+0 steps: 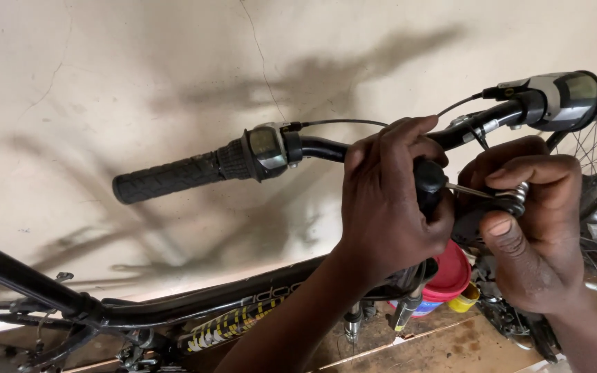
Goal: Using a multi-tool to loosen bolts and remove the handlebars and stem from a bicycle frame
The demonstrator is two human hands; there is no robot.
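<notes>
Soft, fairly bright daylight lit the scene, throwing blurred grey shadows of the handlebar (326, 148) up the pale wall (139, 76) toward one o'clock, with mild glare on the shifter window (265, 146) and slight softness at the frame's edges.

Two small grey gear-indicator windows (268, 146) (579, 90) on handlebar shifters, left and far right; yellow patterned decal (226, 326) along the black frame tube below.

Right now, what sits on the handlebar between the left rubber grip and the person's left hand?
In the head view, a gear shifter with a small window sits between the rubber grip and the left hand, then a short bare stretch of handlebar.
</notes>
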